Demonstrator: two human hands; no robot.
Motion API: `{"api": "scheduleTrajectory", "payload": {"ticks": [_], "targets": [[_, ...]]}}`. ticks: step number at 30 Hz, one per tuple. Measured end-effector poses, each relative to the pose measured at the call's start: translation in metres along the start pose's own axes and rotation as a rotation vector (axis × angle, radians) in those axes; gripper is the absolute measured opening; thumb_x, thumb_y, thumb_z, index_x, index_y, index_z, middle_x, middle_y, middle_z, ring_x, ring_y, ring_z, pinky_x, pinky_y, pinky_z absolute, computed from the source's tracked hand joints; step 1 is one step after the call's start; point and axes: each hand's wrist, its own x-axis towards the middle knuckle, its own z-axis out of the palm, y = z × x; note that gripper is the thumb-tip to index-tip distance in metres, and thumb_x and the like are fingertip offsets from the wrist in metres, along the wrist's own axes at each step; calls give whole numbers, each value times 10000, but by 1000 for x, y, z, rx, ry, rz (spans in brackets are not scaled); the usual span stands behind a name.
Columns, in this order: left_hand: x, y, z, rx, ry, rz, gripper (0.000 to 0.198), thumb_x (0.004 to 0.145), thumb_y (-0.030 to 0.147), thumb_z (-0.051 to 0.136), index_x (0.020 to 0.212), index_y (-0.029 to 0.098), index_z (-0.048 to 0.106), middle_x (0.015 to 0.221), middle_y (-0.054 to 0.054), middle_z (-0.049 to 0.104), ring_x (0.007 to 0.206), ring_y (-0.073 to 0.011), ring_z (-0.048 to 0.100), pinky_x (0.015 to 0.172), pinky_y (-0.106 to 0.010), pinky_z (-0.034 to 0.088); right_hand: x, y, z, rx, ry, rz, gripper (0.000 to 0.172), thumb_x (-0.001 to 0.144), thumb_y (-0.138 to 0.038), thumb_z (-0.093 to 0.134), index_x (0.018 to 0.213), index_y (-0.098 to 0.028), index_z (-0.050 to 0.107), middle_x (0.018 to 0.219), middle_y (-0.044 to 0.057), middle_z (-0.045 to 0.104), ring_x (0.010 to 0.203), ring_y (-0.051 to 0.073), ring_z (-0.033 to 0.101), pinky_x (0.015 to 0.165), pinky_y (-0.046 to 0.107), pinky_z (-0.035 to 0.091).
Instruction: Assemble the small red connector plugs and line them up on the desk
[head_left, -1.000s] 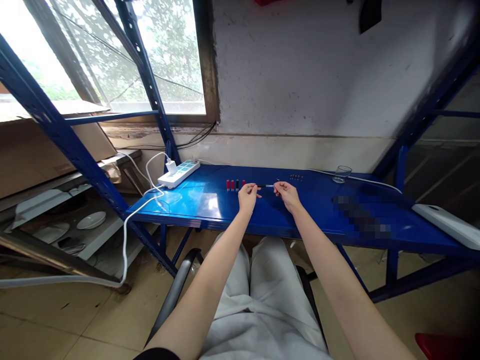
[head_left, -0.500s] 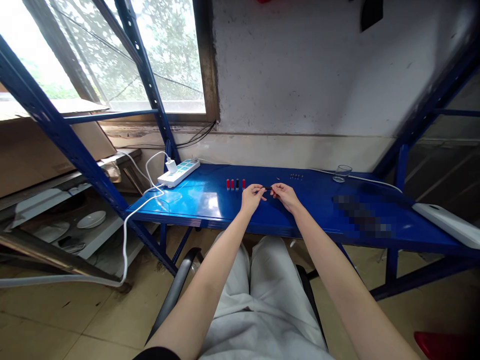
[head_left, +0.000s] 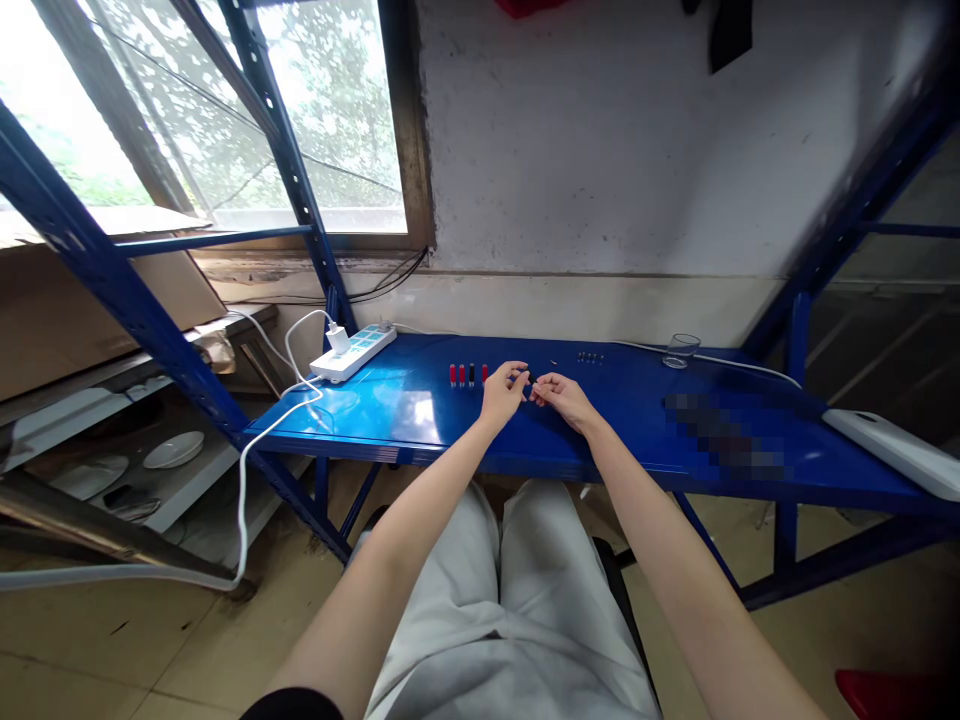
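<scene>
My left hand (head_left: 503,394) is closed in a pinch on a small black cylindrical piece (head_left: 529,374), mostly covered by the fingers. Close to its right, my right hand (head_left: 564,397) also pinches, its fingertips nearly meeting the left ones; what they hold is too small to make out. Just left of my hands, several short red and black cylinders with silvery lower ends stand in a row, among them a red cylinder (head_left: 452,375) and a black cylinder (head_left: 472,374). Beyond my right hand lie several tiny metal parts (head_left: 590,358).
The blue table (head_left: 360,410) carries a white power strip (head_left: 354,352) with a plugged-in charger at the left. A clear glass (head_left: 681,350) stands at the back right. Farther right are a blurred-out dark object (head_left: 724,435) and a white case (head_left: 889,450). Blue frame posts rise at both sides.
The black piece stretched between both hands before; now the hands' fingertips sit at a different angle and less of it shows. My left fingers have lifted slightly. The view has shifted a little.
</scene>
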Motion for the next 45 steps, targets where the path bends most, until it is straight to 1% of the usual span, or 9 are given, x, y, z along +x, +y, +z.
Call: {"api": "scheduleTrajectory", "payload": {"ticks": [5, 7, 12, 15, 21, 27, 36, 41, 45], "targets": [[3, 5, -19, 144, -143, 87, 243, 797, 291, 532, 998, 189, 624, 745, -23, 633, 489, -71, 528, 499, -188, 426, -1, 1, 5, -106, -59, 8, 395, 584, -502, 716, 729, -182, 536, 673, 34, 647, 607, 132, 567, 613, 278, 437], [3, 5, -28, 153, -131, 80, 267, 796, 304, 537, 1026, 197, 621, 756, -23, 637, 496, -77, 530, 510, -196, 428, 2, 2, 7, -149, -53, -4, 389, 587, -509, 709, 721, -181, 550, 663, 29, 635, 631, 140, 567, 607, 274, 433], [3, -2, -48, 103, 119, 53, 246, 846, 325, 459, 971, 179, 613, 721, -27, 620, 525, -84, 540, 566, -215, 450, 14, 4, 16, -244, 54, -5, 349, 614, -507, 681, 681, -185, 563, 621, 8, 595, 553, 115, 502, 551, 262, 404], [0, -8, -56, 76, 252, 3, 230, 858, 324, 434, 895, 170, 601, 683, -18, 607, 513, -81, 532, 571, -215, 446, 27, 6, 26, -270, 100, 36, 286, 626, -428, 690, 658, -186, 541, 585, 10, 594, 523, 113, 502, 548, 265, 412], [-7, -12, -63, 85, 380, -66, 226, 868, 326, 408, 860, 173, 574, 676, -14, 603, 532, -89, 545, 565, -210, 434, 54, 13, 49, -589, 58, 53, 128, 636, -237, 647, 622, -185, 531, 648, 40, 637, 584, 147, 556, 555, 256, 399], [-10, -10, -61, 135, 319, -48, 224, 864, 319, 413, 818, 173, 577, 655, -10, 595, 510, -91, 522, 567, -217, 426, 68, 19, 60, -898, 109, -9, 83, 679, -241, 621, 663, -185, 562, 725, 76, 640, 655, 182, 577, 553, 251, 358], [-11, -9, -61, 157, 310, -54, 246, 859, 337, 421, 785, 163, 577, 646, -14, 594, 512, -93, 520, 564, -223, 430, 68, 7, 63, -1123, -23, 192, 199, 752, -311, 589, 886, -165, 587, 955, 101, 653, 855, 218, 605, 642, 256, 397], [-12, -10, -61, 158, 283, -47, 274, 860, 380, 422, 804, 166, 584, 634, -12, 596, 500, -91, 523, 550, -221, 430, 54, -4, 47, -1205, -37, 162, 356, 776, -425, 563, 1024, -170, 555, 973, 104, 638, 914, 241, 583, 769, 340, 401], [-13, -11, -61, 152, 257, -65, 309, 856, 411, 417, 789, 162, 587, 618, -14, 596, 468, -90, 509, 515, -221, 422, 36, -5, 26, -1115, -8, 120, 322, 793, -437, 532, 983, -181, 579, 951, 91, 633, 874, 216, 580, 786, 363, 403]]}}
